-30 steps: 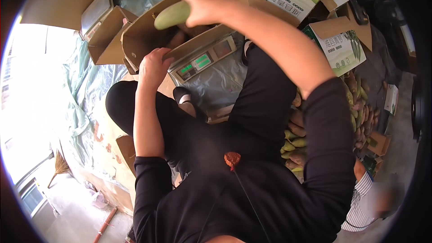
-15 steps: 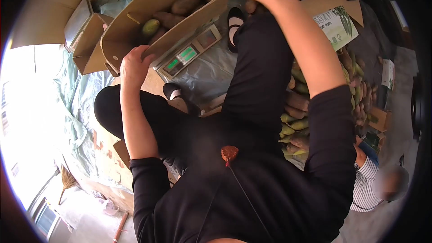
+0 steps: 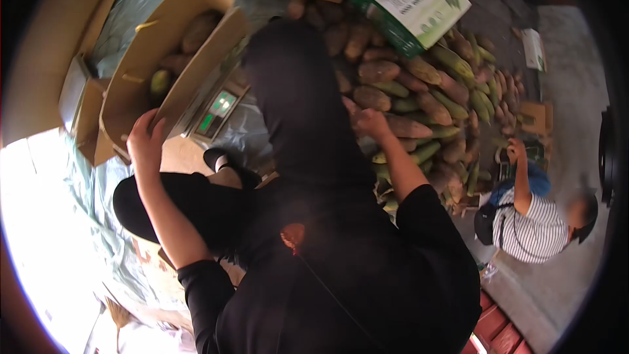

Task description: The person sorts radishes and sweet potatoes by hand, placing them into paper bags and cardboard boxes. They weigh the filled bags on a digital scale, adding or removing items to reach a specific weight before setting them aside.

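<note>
My left hand (image 3: 145, 141) grips the near edge of an open cardboard box (image 3: 203, 59), thumb and fingers on either side of its wall. Inside the box lie several large brown gourd-like vegetables (image 3: 200, 31) and a greenish one (image 3: 160, 82). The box rests by a scale whose display (image 3: 216, 111) glows green. At the near left of a big pile of brown and green gourd-like vegetables (image 3: 429, 106), my right hand (image 3: 372, 124) is closed, fingers curled down among them beside my knee. What those fingers hold, if anything, is hidden.
Printed cartons stand at the back, one white and green (image 3: 419, 10) on the pile's far edge. A person in a striped shirt (image 3: 527, 226) is at the right. A broom (image 3: 118, 313) lies at the lower left. Plastic sheeting (image 3: 98, 203) covers the left side.
My right hand has swung from above the box's far end to the pile on the right. My view has turned right, showing more of the pile. My left hand stays on the box edge.
</note>
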Demonstrator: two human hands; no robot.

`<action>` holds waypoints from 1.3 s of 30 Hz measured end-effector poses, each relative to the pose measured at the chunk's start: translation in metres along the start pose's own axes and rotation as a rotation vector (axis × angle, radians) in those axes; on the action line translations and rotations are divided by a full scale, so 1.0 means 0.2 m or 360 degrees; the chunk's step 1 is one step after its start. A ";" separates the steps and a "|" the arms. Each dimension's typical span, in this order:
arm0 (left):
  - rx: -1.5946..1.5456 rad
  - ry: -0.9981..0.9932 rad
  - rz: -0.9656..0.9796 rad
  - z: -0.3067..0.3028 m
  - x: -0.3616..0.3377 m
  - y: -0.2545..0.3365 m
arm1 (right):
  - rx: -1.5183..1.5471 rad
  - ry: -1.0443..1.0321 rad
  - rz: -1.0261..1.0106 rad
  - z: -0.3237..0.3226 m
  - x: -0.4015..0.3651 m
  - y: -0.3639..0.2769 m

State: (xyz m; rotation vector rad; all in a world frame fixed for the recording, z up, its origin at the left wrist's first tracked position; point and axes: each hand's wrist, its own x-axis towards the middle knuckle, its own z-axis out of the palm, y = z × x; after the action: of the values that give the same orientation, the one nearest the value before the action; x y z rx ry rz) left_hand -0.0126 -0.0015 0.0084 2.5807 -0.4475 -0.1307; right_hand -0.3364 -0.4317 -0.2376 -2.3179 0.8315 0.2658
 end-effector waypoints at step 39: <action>0.0018 0.0095 0.0073 -0.01 0.00 0.06 | 0.0533 -0.0174 0.0818 0.05 -0.17 0.14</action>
State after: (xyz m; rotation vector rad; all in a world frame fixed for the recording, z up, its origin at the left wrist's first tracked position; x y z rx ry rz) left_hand -0.0151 -0.0105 0.0164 2.5758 -0.4860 -0.0352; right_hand -0.3799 -0.4252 -0.2455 -1.7387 1.2992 0.4315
